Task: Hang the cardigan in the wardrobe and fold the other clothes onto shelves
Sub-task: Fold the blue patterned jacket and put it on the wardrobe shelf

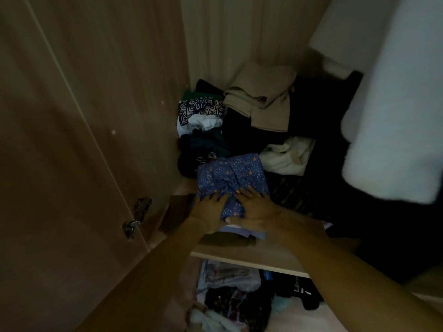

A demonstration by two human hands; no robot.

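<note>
Fingers [247,194] spread apart and laid flat, not curled round anything: left hand [207,212] and right hand [257,212] side by side, pressing down on the near edge of the blue top [232,173]. Folded into a rough square, lying at the front of the shelf [239,254], left of centre, just ahead of a dark heap [203,149] and beside a white cloth [285,155]. Further back, a beige fold [261,99] on more dark clothes. At right, hanging, a pale garment [395,116]; possibly the cardigan, too blurred to tell. Door [84,140] open at left.

Probably thin cotton: light, limp, no stiffness of its own, likely to slump or open out if lifted by one corner. Best handled with flat palms on top to smooth and slide, or with both hands under the folded edges to lift whole. Little risk of slipping on the wood; more risk of dragging neighbours askew. Nothing fragile.
</note>
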